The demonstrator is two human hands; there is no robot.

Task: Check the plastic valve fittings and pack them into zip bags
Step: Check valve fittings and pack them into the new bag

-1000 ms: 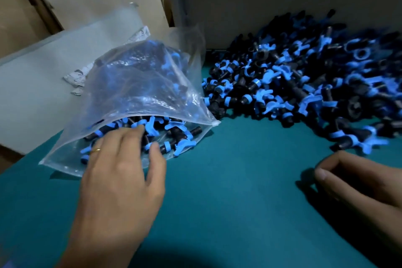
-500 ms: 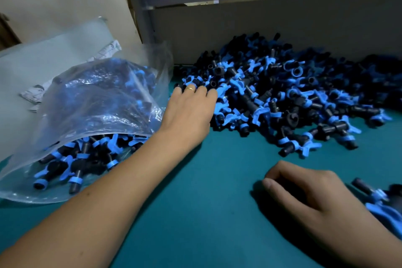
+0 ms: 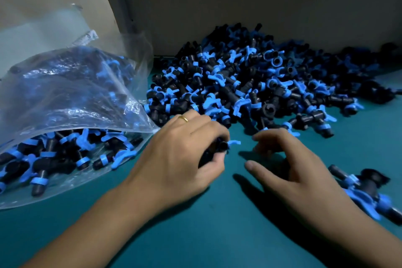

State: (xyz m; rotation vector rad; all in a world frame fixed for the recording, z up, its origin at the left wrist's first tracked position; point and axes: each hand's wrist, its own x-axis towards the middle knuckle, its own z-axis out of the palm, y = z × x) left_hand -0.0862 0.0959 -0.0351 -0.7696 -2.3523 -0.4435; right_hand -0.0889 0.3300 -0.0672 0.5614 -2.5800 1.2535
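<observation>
A teal counter runs back to a grey board wall, dimly lit. Nearest the camera, the left hand has come back off the heap it was reaching into 0.5 s ago and now sits in front of it with its grip clenched round a black-and-blue valve fitting, whose blue handle pokes out past the fingers. Just beside it the right hand hovers over the counter with fingers loosely curled and released, grasping nothing; it has shifted closer to the left hand, probably to help turn the piece over for checking. A few loose fittings lie at the right edge. To the left, the zip bag lies on its side, mouth gaping toward the hands and already well stocked with fittings. Beyond, the large heap of fittings rests against the wall, so much packing remains.
</observation>
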